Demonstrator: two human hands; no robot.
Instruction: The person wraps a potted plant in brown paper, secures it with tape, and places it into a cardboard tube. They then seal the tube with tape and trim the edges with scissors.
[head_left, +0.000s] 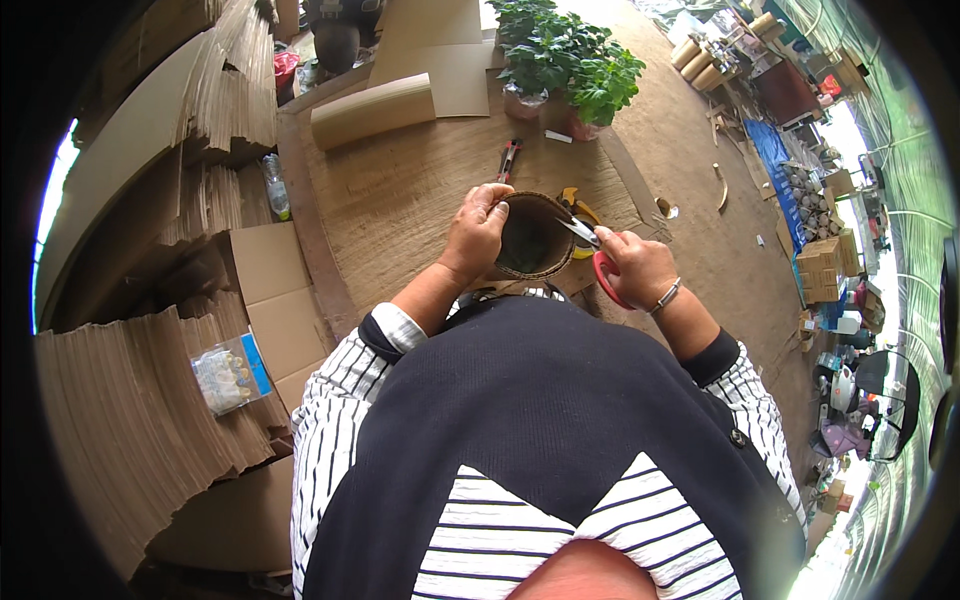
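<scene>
A round tube of corrugated cardboard stands in front of me with its open end facing up. My left hand grips the left side of its rim, thumb over the edge. Red-handled scissors are in my right hand, their blades at the tube's upper right rim. Whether the blades are cutting the cardboard is too small to tell. Beyond the tube lies a red and black utility knife. A yellow and black tool is partly hidden behind the tube and scissors. The tube's inside is dark.
A curled cardboard sheet lies on the wooden table. Potted leafy plants stand at its far right. Stacked flat cardboard is on my left, near a plastic bottle and a bag of white items. Cardboard boxes sit far right.
</scene>
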